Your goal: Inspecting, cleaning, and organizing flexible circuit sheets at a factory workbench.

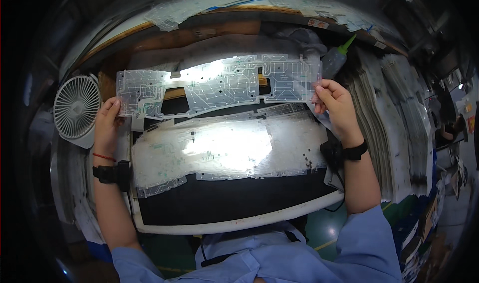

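A clear flexible circuit sheet (219, 86) with printed traces, dark dots and cut-out openings is stretched between my two hands. My left hand (109, 116) pinches its left end between thumb and fingers. At the opposite end, my right hand (335, 101) grips the right edge the same way. Below the held sheet, a stack of similar circuit sheets (164, 148) lies on the black work surface (219, 203), with bright glare across its middle. Both my wrists carry black strapped devices.
A white round fan (77, 107) stands at the left. Tall stacks of sheets (384, 118) line the right side, near a squeeze bottle with a green nozzle (344, 48). More circuit sheets (184, 11) rest on the shelf behind. A pale rim (239, 222) edges the table's front.
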The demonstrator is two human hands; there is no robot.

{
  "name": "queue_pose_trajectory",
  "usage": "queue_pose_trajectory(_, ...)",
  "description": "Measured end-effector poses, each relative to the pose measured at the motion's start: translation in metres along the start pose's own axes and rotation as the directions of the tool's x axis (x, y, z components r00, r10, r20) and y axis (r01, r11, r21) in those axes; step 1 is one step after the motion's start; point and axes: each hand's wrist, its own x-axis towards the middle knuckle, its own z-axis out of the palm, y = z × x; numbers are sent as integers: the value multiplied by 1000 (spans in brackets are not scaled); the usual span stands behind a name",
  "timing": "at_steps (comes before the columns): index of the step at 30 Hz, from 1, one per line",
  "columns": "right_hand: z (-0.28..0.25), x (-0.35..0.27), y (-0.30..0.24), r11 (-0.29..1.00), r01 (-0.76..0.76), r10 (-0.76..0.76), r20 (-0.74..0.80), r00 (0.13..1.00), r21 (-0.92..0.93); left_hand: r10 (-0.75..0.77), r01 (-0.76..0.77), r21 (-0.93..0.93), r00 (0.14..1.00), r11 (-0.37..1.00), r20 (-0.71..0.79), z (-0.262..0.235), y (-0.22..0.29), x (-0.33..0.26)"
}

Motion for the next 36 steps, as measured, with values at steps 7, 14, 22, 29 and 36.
queue_pose_trajectory(7, 3, 0, -5, 998, -55, 55, -24, 998, 19, -29, 28, 20, 999, 999, 35, -1, 3, 0)
queue_pose_trajectory(14, 2, 2, -3, 992, -96, 98, -8, 995, 84, -34, 34, -14, 999, 999, 22, 0, 2, 0)
queue_pose_trajectory(22, 1, -2, -8, 986, -116, 122, -47, 991, 118, -44, 47, -47, 997, 998, 70, 7, 6, -2)
queue_pose_trajectory(29, -3, 2, -3, 972, -124, 122, 21, 992, 199, -56, 59, -49, 997, 997, 59, 0, 2, -1)
queue_pose_trajectory(36, -1, 1, -3, 983, -111, 112, 4, 994, 143, -42, 44, -24, 997, 999, 61, -1, 1, 2)
